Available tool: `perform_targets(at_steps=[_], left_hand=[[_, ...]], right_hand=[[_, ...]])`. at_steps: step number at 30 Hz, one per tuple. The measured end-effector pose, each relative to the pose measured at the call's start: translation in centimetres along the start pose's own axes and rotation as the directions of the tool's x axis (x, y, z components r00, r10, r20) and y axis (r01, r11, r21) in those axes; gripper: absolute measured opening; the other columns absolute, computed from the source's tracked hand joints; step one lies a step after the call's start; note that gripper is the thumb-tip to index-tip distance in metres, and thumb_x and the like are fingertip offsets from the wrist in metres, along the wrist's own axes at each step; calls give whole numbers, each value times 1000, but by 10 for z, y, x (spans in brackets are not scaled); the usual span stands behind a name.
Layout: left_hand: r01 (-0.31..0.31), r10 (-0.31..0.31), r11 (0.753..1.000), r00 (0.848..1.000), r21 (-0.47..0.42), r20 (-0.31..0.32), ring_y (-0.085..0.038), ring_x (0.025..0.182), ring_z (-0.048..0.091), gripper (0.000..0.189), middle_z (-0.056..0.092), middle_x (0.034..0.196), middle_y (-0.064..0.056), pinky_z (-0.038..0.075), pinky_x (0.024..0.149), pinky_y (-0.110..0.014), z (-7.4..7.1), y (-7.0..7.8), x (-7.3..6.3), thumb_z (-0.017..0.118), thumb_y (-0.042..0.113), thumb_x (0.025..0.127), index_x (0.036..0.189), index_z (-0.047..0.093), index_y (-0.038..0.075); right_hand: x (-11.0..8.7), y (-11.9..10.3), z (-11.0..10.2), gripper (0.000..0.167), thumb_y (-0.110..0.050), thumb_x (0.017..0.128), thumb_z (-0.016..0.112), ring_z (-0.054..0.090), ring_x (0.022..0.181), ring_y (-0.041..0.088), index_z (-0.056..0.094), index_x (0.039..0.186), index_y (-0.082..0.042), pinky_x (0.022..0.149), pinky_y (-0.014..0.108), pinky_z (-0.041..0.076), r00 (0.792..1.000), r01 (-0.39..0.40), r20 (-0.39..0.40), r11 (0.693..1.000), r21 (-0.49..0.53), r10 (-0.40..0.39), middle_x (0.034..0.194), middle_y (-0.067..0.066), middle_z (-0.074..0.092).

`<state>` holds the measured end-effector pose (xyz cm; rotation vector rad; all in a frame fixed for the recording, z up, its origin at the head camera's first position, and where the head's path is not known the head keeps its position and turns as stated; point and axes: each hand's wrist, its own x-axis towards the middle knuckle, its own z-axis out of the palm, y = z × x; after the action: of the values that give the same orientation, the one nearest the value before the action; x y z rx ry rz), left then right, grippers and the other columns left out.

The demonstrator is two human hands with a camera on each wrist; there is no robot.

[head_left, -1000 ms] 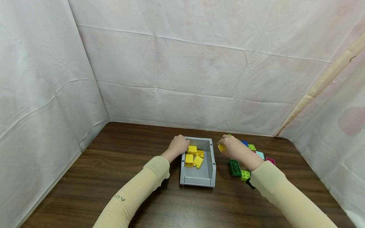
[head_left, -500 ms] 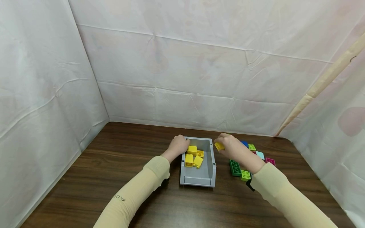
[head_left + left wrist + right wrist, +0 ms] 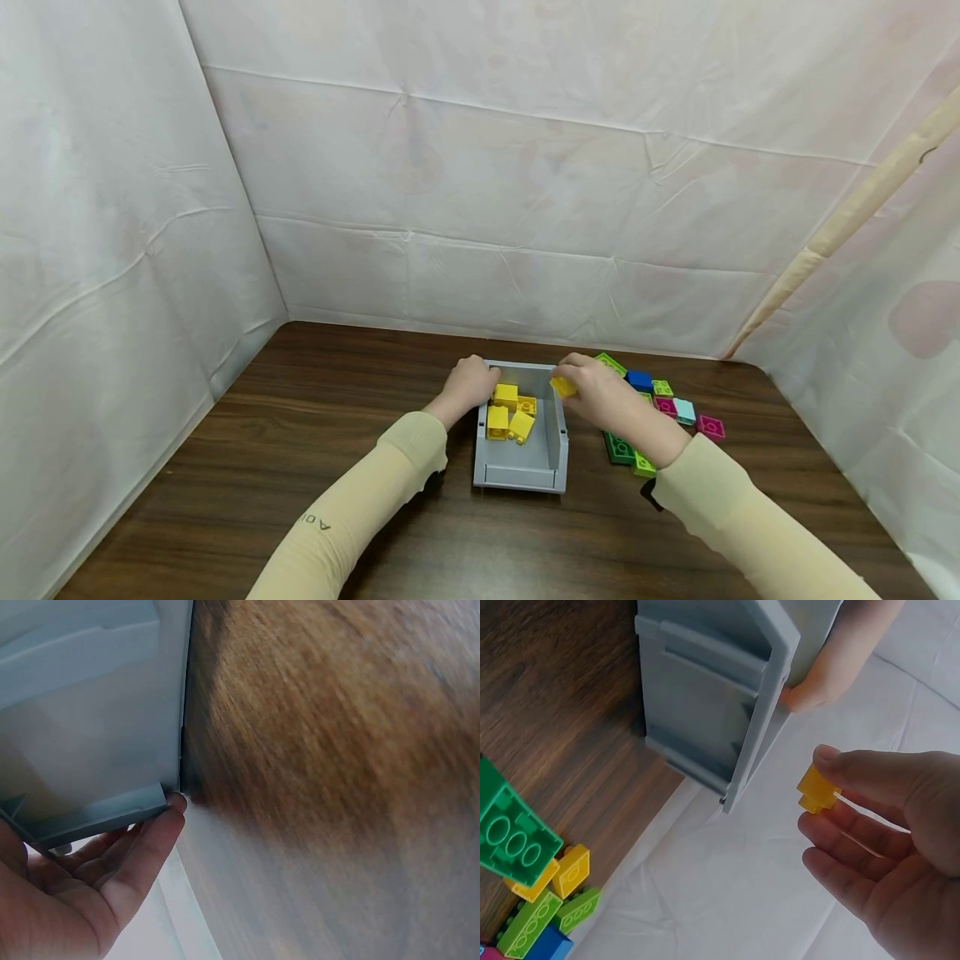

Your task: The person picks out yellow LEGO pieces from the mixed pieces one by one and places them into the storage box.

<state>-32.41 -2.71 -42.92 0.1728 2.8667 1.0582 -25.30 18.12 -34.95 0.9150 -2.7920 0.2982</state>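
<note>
Yellow brick [image 3: 563, 387] pinched between thumb and fingers of the right hand [image 3: 596, 393], held up close by the right wall of the grey bin [image 3: 521, 476]. Inside, four more yellow bricks [image 3: 521, 426], mostly toward the left. Gripped at the far left corner by the left hand [image 3: 471, 382]. To the right, mixed bricks [image 3: 665, 407] on dark wooden table [image 3: 337, 383]; behind, white cloth [image 3: 450, 183].

The right hand [image 3: 597, 393] moved its yellow brick [image 3: 564, 387] nearer the bin [image 3: 520, 477].
</note>
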Motion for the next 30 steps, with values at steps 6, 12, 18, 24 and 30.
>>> perform_targets(at_steps=[6, 12, 18, 24, 30], left_hand=[[-5, 5, 1000, 1000, 4, -7, -11, 38, 29, 51, 28, 44, 3, 28, 38, -23, -1, 0, 0, 43, 24, 98, 48, 38, 14], [16, -16, 1000, 1000, 12, 12, -11, 38, 31, 51, 30, 43, 3, 30, 38, -23, -1, 0, 1, 44, 25, 98, 48, 39, 14], [19, -19, 1000, 999, 4, 27, -11, 38, 32, 51, 32, 44, 3, 30, 37, -23, -1, -1, 1, 44, 26, 98, 49, 41, 13], [-1, 0, 1000, 1000, 4, 15, -11, 38, 32, 51, 31, 44, 3, 30, 37, -23, -2, -1, 2, 44, 25, 98, 49, 41, 13], [-8, 8, 1000, 1000, 3, 4, -11, 37, 31, 51, 31, 44, 3, 29, 36, -23, -1, -2, 2, 44, 24, 98, 49, 40, 13]], right_hand=[[1, -9, 2, 38, -5, 73, 80, 63, 93, 23, 67, 109, -4, 77, 32, 55, 999, 33, -25, 999, 11, -33, 109, 11, 62], [1, -17, 8, 40, -7, 75, 78, 62, 93, 19, 65, 113, -5, 76, 30, 54, 999, 43, -8, 998, 39, -43, 109, 8, 62], [2, -22, 18, 39, -10, 76, 78, 63, 96, 20, 64, 112, -6, 79, 32, 54, 999, 47, 2, 997, 65, -47, 109, 7, 62], [5, -28, 28, 37, -15, 76, 79, 64, 88, 19, 66, 108, -2, 73, 28, 54, 997, 74, 6, 994, 85, -75, 105, 8, 63], [5, -32, 38, 35, -18, 76, 79, 63, 80, 17, 67, 106, -3, 67, 24, 53, 995, 85, 34, 989, 118, -90, 98, 5, 62]])
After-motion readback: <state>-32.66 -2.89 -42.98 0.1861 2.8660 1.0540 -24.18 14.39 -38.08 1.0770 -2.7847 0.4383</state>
